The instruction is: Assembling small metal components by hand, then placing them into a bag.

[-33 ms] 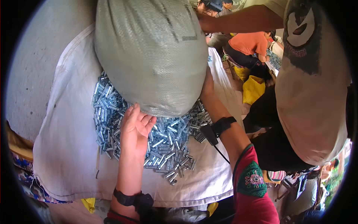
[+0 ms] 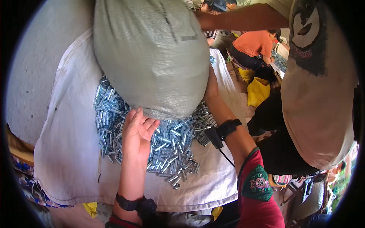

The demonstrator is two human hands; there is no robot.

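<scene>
A bulging grey-green woven sack (image 2: 152, 64) hangs over a pile of small shiny metal sleeves (image 2: 167, 146), possibly expansion anchors. The pile lies on a white cloth (image 2: 76, 152). My left hand (image 2: 138, 127) is palm up at the sack's lower edge, fingers apart and their tips against or just under it. My right hand (image 2: 211, 84) reaches along the sack's right side, where its fingers are hidden. Another person's arm (image 2: 243, 19) comes in from the right to the sack's upper side; that hand is largely hidden.
The person in a pale shirt (image 2: 319, 95) stands close on my right. Farther back, someone in an orange top (image 2: 253, 43) bends over more metal parts (image 2: 279, 60). A yellow bag (image 2: 258, 91) sits on the floor between. Grey concrete (image 2: 34, 87) lies to the left.
The sack has shifted slightly left, and the other person's arm has moved with it. My hands are almost where they were.
</scene>
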